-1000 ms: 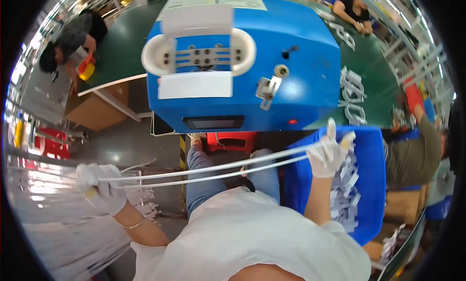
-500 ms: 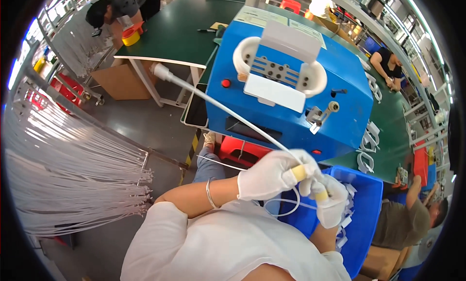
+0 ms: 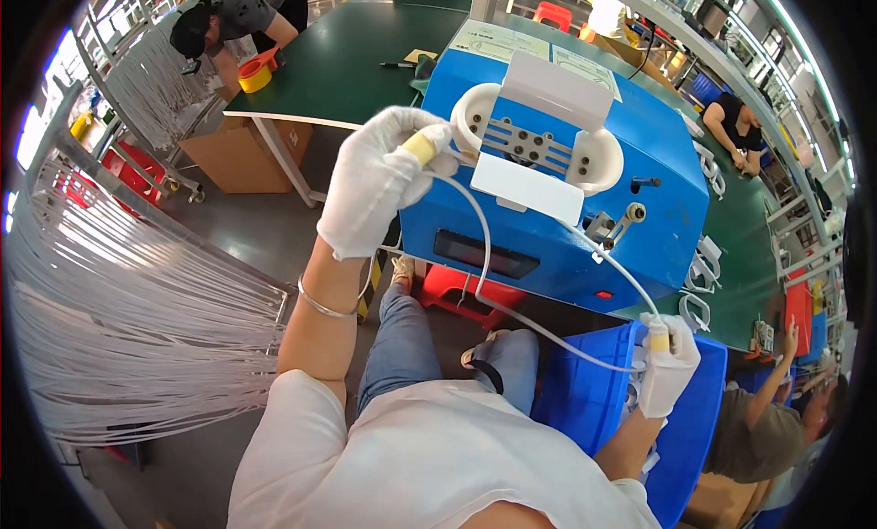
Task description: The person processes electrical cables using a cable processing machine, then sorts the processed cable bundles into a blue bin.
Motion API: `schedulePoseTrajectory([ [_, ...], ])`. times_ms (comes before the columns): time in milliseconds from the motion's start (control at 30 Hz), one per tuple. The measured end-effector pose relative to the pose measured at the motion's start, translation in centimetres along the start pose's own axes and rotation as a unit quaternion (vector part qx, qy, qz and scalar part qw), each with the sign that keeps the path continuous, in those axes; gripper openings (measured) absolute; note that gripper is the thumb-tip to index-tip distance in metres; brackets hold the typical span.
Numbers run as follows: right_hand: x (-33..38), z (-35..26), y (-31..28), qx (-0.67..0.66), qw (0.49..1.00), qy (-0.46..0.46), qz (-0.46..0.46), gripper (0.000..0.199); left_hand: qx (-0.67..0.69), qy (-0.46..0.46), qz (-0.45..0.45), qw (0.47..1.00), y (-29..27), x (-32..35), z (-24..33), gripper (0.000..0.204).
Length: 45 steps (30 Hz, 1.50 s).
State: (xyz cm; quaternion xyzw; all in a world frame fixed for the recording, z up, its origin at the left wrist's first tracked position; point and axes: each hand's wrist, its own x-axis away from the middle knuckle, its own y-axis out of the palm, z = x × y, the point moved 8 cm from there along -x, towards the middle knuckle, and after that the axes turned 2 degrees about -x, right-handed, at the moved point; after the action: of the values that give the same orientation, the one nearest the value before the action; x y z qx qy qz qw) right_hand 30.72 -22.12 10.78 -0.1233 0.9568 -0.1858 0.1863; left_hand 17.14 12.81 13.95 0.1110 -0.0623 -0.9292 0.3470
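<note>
Two gloved hands, left hand (image 3: 379, 177) fingers pinching white tube (image 3: 484, 255) at blue machine (image 3: 557, 191), right hand (image 3: 667, 369) fingers clamped on tube's other end

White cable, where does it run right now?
In the head view the white cable hangs in a loop between the raised left hand, beside the blue machine, and the right hand over the blue bin.

Gloved hands 2 (image 3: 379, 177) (image 3: 667, 374), blue machine 1 (image 3: 557, 209), white tube 1 (image 3: 484, 264), blue bins 2 (image 3: 585, 396), co-workers in view 3 (image 3: 233, 17)
</note>
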Motion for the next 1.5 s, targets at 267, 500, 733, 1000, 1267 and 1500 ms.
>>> schedulePoseTrajectory([
  [267, -1.5, -0.1, -1.0, 0.044, 0.999, 0.0, 0.025, 0.019, -0.045, -0.017, 0.052, 0.997, -0.2, -0.7, -2.2, 0.013],
  [500, -4.9, -1.2, -7.5, 0.144, 0.988, -0.034, 0.053, 0.011, -0.165, 0.219, 0.082, 0.958, 0.3, 0.1, -0.5, 0.01],
  [733, -15.0, 0.0, -8.2, 0.169, 0.98, -0.094, 0.055, 0.014, -0.133, 0.174, 0.066, 0.974, -0.1, 1.3, -1.0, 0.039],
  [1000, -19.0, 2.2, -5.8, 0.158, 0.982, -0.108, -0.005, 0.014, -0.157, 0.079, 0.105, 0.979, -4.6, 5.4, -2.9, 0.042],
  [1267, -16.3, 0.7, -8.2, 0.161, 0.98, -0.101, 0.058, 0.016, -0.153, 0.036, 0.029, 0.987, -4.7, 9.1, -4.6, 0.039],
  [1500, -11.6, 1.2, -12.3, 0.15, 0.984, -0.039, 0.093, 0.016, -0.128, -0.044, -0.175, 0.975, -0.3, 11.2, -7.0, 0.047],
])
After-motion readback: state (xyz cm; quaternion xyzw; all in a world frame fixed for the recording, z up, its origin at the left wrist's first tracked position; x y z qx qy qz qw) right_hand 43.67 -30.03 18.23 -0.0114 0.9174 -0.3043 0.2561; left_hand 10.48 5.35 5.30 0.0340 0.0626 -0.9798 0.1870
